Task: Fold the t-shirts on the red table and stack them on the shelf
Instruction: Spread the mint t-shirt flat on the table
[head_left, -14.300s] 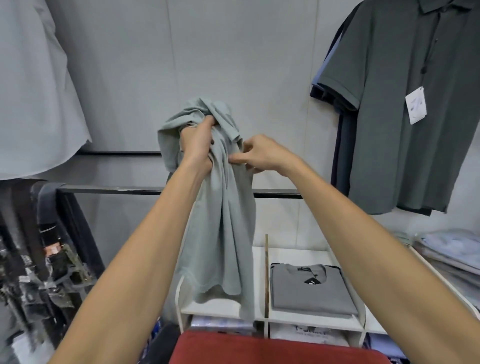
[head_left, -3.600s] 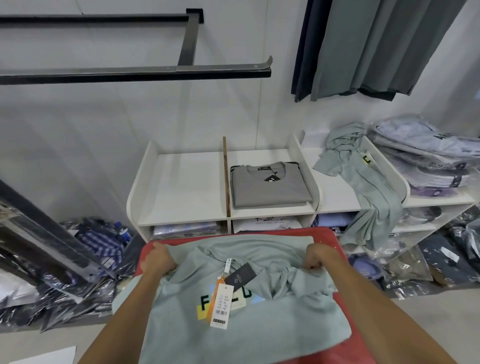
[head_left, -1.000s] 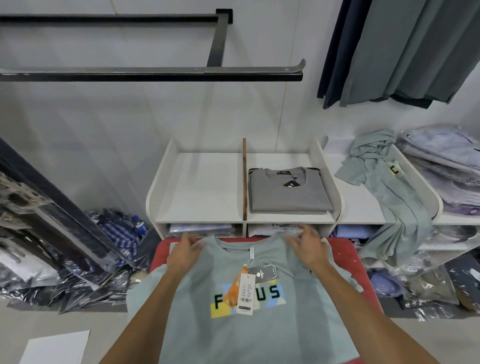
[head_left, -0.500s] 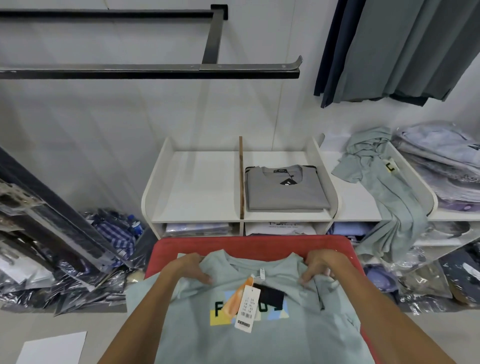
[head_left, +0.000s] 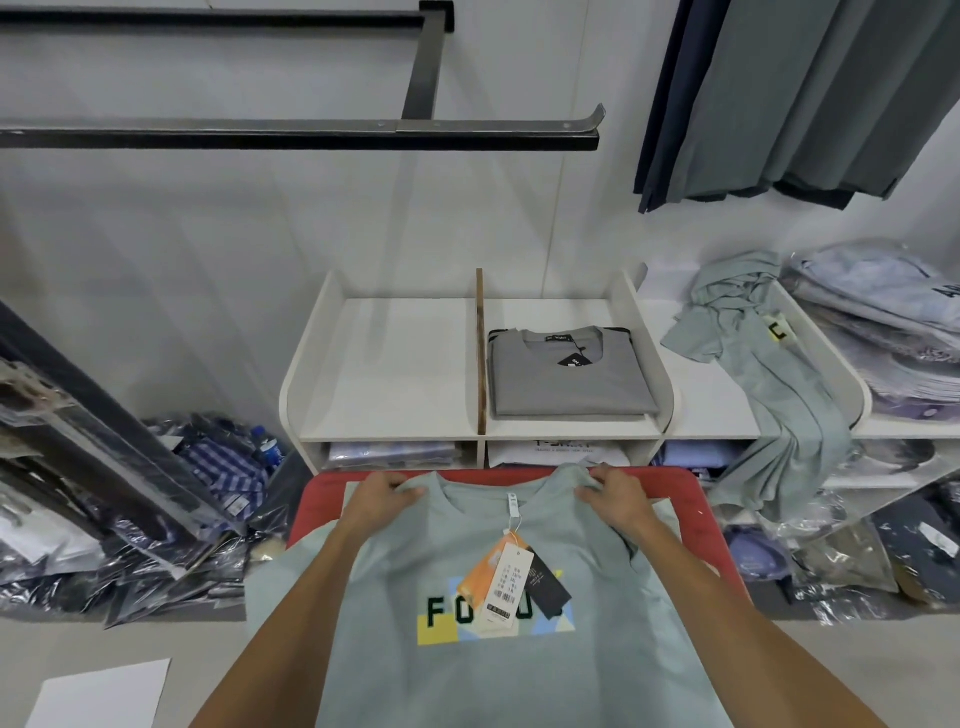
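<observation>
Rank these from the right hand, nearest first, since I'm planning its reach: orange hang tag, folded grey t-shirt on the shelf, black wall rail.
From the right hand:
1. Orange hang tag, on the shirt's chest, just inward of the hand.
2. Folded grey t-shirt, in the shelf's right compartment, beyond the hand.
3. Black wall rail, high on the wall, upper left.

The hanging paper price tags (head_left: 503, 582) cover the middle letters of the pale green printed t-shirt (head_left: 467, 675), whose near part the lower edge cuts off.

Head-worn, wide-angle, looking forward and down from close above the red worktop (head_left: 696, 499) toward the white shelf (head_left: 395, 374) beyond.
</observation>
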